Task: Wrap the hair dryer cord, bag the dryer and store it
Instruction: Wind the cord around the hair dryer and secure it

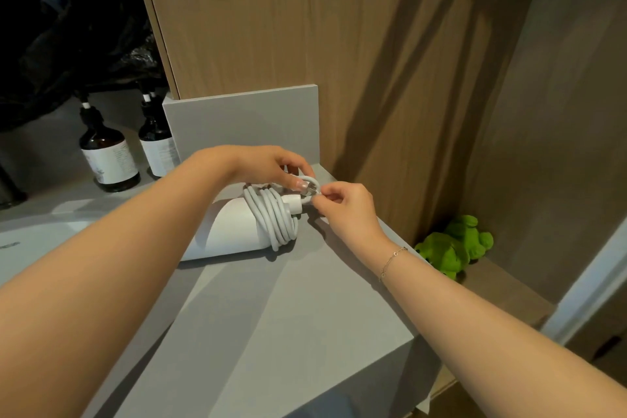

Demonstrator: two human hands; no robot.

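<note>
A white hair dryer (230,231) lies on its side on the grey counter (288,316). Its white cord (274,214) is coiled in several loops around the dryer's far end. My left hand (268,164) reaches over the dryer and pinches a small loop of the cord near the plug end. My right hand (342,205) comes in from the right and pinches the same cord end with fingertips. The plug itself is mostly hidden between my fingers. No bag for the dryer can be made out near the hands.
Two dark brown pump bottles (108,149) stand at the back left. Black plastic (68,44) hangs above them. A grey upstand (244,125) and a wood panel (305,27) back the counter. A green plush toy (454,246) lies on a lower ledge at right.
</note>
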